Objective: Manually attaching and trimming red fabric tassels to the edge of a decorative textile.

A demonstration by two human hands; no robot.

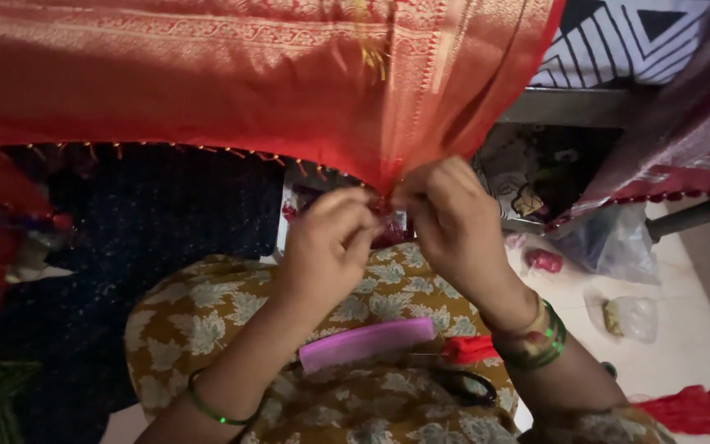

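Both our hands meet at the red cloth's point(289, 90) lower edge: left hand point(328, 244) and right hand point(445, 222) pinch shut on its gathered corner, above our lap. On the lap lies a pink comb point(367, 344). Two clear plastic bags point(610, 242) sit on the floor at right.

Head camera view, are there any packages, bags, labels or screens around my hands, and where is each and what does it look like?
Small clear plastic bag: on the pale floor at right, crumpled, with something olive-brown inside.
Larger bluish see-through bag: just above it, under the hanging cloth edge, bunched.
No labels, signs or screens show.
Both hands, left hand and right hand, pinch the red cloth edge.
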